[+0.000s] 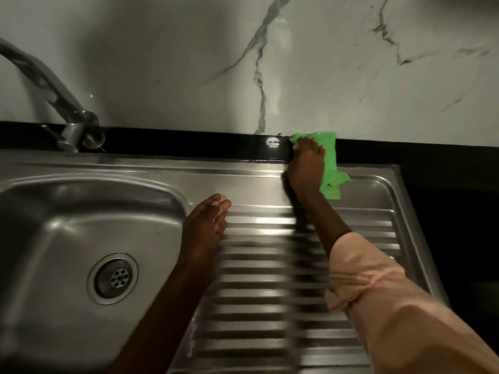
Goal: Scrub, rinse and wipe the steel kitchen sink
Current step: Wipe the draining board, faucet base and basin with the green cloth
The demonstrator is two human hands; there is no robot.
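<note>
- Count: one steel sink (270, 171) with one bowl (67, 225) at 9 o'clock, one drain (113, 276) in the bowl floor, one ribbed drainboard (270, 279) from centre to 4 o'clock.
- One tap (73, 125) at 10 o'clock, mounted behind the bowl, spout arching off the left edge.
- One green cloth (330, 163) at 1 o'clock, lying across the sink's back rim and the black desk (189, 143) strip behind it.
- Two hands. Right hand (306, 168) lies palm-down on the cloth, fingers pressing it against the desk strip; whether the fingers are curled cannot be told. Pink sleeve (378, 292) rolled up the forearm.
- Left hand (206, 225) holds nothing; fingers straight, together, resting flat on the drainboard just right of the bowl edge.
- Surface: brushed steel, bright reflections on the ribs; frame slightly motion-blurred.
- Desk is black and glossy, with a light glare just left of the cloth; it continues dark at 3 o'clock.
- Room: white wall (270, 63) with grey marble veining behind the desk, 11 to 2 o'clock.
</note>
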